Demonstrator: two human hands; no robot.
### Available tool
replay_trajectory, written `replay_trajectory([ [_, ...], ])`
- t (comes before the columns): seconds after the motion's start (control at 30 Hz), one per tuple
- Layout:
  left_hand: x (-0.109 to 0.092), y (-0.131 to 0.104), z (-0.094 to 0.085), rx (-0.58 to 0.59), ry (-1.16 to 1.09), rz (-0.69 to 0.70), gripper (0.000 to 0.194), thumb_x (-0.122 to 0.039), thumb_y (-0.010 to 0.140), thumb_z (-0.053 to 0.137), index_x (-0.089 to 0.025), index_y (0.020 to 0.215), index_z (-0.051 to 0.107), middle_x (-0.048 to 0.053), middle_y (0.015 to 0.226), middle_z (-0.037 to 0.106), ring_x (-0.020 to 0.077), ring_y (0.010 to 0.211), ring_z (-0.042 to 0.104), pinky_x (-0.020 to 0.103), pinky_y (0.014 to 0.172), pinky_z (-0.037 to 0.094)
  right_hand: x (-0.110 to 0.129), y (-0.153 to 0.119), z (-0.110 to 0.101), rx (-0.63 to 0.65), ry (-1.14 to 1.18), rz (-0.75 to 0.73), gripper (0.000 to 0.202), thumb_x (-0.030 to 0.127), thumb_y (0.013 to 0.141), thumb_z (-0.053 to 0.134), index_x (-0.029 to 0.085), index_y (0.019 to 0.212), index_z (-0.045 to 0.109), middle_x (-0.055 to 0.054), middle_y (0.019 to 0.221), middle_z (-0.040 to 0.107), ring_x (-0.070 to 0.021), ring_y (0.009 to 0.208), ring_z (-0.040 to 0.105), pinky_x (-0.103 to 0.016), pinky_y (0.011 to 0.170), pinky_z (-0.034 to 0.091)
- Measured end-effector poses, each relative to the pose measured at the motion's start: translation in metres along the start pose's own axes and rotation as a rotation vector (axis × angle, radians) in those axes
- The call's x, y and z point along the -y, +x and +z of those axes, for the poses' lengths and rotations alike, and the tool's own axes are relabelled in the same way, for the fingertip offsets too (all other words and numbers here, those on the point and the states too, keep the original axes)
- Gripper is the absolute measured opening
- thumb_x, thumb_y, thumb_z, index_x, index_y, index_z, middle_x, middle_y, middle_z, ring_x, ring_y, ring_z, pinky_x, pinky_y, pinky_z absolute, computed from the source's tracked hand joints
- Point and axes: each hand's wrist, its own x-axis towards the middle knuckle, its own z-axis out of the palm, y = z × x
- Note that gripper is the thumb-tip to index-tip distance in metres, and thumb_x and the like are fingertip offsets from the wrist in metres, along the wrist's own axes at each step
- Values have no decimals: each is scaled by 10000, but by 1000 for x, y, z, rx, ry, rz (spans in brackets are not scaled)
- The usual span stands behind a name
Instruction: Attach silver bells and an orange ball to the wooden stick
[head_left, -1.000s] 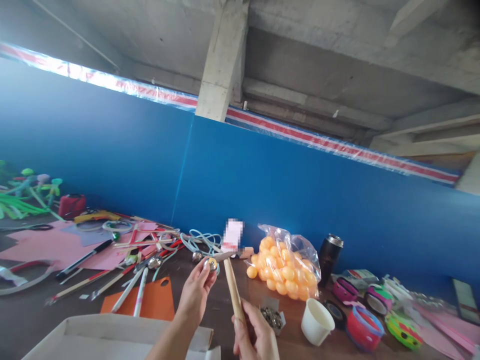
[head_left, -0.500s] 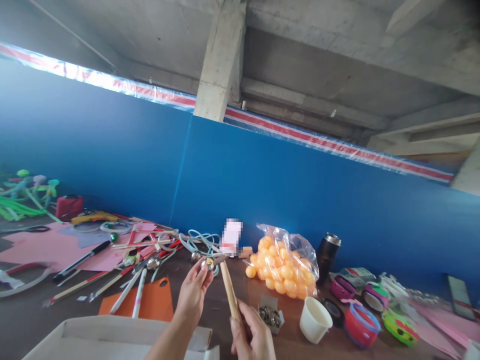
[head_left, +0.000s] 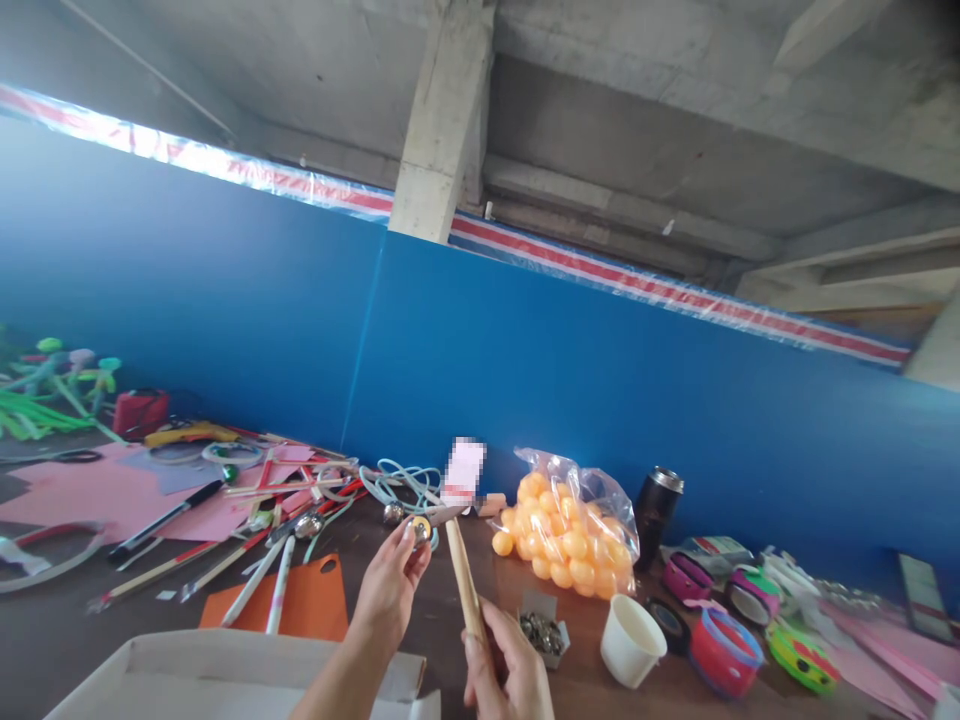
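Observation:
My left hand is closed on a small shiny metal bell with a yellowish round face, held up over the table. My right hand grips a light wooden stick that leans upward and to the left. A dark, pointed piece lies between the bell and the stick's upper end; what it belongs to is unclear. Just right of my right hand, a small box of metal pieces sits on the dark table.
A clear bag of orange balls, a black bottle and a white cup stand right of centre. Pink paper, sticks and cords spread leftward. An open white box is in front. Tape rolls lie right.
The bell has turned slightly in my left hand, showing more of its yellowish face. Both hands otherwise keep nearly the same place and hold.

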Motion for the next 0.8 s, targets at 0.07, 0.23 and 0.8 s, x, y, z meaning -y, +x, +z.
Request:
replay_trajectory([
  [0.07, 0, 0, 0, 1, -5, 1, 156, -98, 777, 557, -139, 906, 632, 66, 854, 670, 114, 693, 644, 245, 700, 529, -1, 0, 0, 51, -10, -7, 468, 452, 824, 461, 144, 1168, 537, -96, 869, 626, -86, 405, 535, -182, 358, 424],
  [0.23, 0, -1, 0, -2, 2, 2, 167, -68, 769, 553, -135, 903, 628, 54, 819, 665, 104, 668, 638, 233, 683, 525, -8, 0, 3, 2, -31, -33, 495, 494, 802, 462, 133, 1122, 570, -110, 872, 628, -92, 391, 539, -188, 338, 430],
  [0.8, -6, 1, -6, -88, 132, 168, 113, -151, 745, 609, -147, 853, 642, 35, 851, 628, 60, 647, 588, 181, 629, 499, -8, -5, 5, 205, -46, 394, 334, 378, 828, 438, 160, 1040, 574, -45, 736, 653, -108, 392, 575, -140, 270, 346],
])
